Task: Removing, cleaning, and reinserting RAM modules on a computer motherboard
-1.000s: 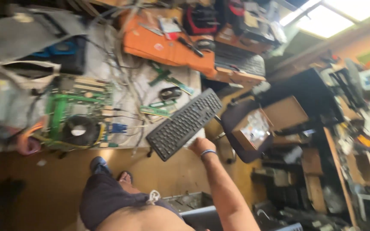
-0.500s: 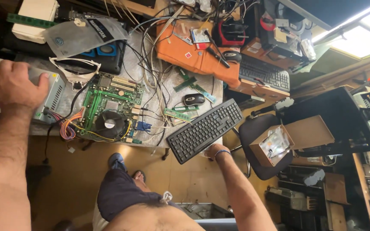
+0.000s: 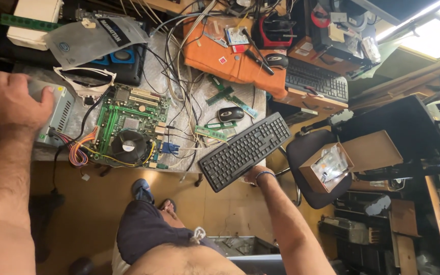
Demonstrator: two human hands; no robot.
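Black plastic is what the right hand [image 3: 253, 175] is closed on: the grip is wrapped under the near edge of a black keyboard [image 3: 245, 151], fingers hidden beneath it, a blue band on the wrist. The keyboard is held tilted, its far end over the front edge of the worktop [image 3: 253, 102] and its near end out over bare floor [image 3: 220, 209]. Just beyond its far end a black mouse [image 3: 230, 113] is seen, with green memory sticks [image 3: 211, 133] lying beside it. The left hand [image 3: 12, 99] is laid flat, fingers curled over the top of a grey metal power supply [image 3: 57, 114] at the worktop's left edge. From that box a bundle of coloured wires [image 3: 80, 150] runs to a green motherboard [image 3: 128, 130] with a round black fan, set flush with the front edge. Loose cables are spread between board and keyboard. To the right of the keyboard an office chair [image 3: 306, 153] carrying an open cardboard box [image 3: 327, 165] is placed close, so open room is found only below, over the floor.
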